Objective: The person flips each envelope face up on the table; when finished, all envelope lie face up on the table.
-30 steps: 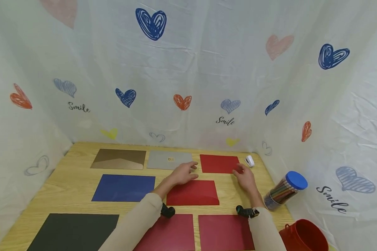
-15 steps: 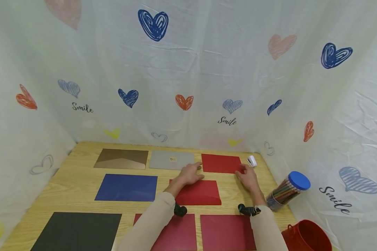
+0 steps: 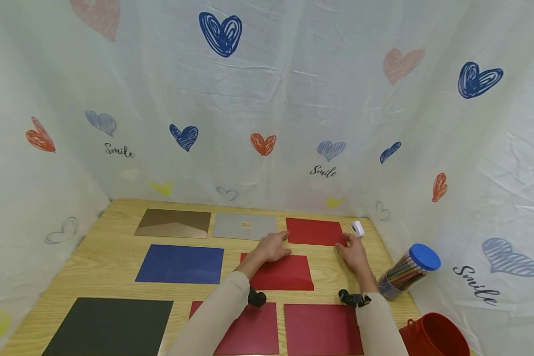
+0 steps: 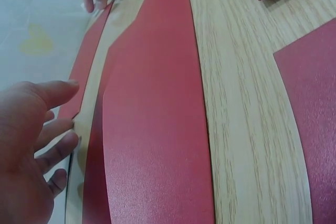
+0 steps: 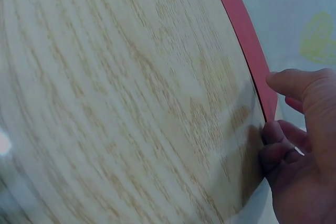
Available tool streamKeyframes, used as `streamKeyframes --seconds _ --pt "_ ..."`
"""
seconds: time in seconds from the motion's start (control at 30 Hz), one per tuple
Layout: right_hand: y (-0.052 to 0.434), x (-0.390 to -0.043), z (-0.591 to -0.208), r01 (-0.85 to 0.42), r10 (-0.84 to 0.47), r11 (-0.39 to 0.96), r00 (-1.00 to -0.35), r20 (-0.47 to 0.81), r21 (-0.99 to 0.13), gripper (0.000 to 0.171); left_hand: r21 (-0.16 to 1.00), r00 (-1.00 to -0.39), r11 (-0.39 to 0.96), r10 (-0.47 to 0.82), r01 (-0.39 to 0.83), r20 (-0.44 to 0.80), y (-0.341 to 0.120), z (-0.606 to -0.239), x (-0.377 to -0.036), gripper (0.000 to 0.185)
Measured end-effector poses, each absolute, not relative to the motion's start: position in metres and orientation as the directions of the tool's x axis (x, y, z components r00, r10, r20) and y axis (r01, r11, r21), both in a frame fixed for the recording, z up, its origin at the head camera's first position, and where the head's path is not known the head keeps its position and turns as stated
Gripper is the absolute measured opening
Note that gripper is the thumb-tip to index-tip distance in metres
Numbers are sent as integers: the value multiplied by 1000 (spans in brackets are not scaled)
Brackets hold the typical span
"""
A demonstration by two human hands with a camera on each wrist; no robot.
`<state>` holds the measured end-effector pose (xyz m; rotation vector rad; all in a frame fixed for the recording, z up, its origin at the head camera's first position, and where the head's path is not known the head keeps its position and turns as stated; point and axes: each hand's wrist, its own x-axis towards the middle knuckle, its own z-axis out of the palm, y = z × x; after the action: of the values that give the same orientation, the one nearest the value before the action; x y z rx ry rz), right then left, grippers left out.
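Note:
A flat red paper piece lies at the back right of the wooden table. My left hand is at its left edge, and in the left wrist view that hand's thumb lies over its near end. At the right end, my right hand touches the front corner with loosely bent fingers; the thumb is on the red edge in the right wrist view. Below my left hand lies a second red piece with a lifted front corner. Whether either hand pinches the paper is hard to see.
Grey, brown, blue and black pieces lie to the left. Two maroon pieces, one of them here, are in front. A white stapler, a pencil jar and a red bucket stand right.
My left hand has moved right to the left edge of the back red piece. The right hand has shifted slightly right to its corner. The view has turned a little left.

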<state>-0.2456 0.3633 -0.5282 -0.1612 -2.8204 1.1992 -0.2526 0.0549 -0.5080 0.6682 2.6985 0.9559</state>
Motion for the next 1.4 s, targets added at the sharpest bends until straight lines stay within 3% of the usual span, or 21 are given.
streamKeyframes --seconds 1.03,1.4 --pt "364 -236 -536 48 32 585 -999 -36 -810 51 758 -831 579 549 300 -91 46 -505 -244 61" --pt "365 -237 -533 -65 21 527 -996 89 -848 45 904 -838 395 540 163 -85 48 -507 -250 62"
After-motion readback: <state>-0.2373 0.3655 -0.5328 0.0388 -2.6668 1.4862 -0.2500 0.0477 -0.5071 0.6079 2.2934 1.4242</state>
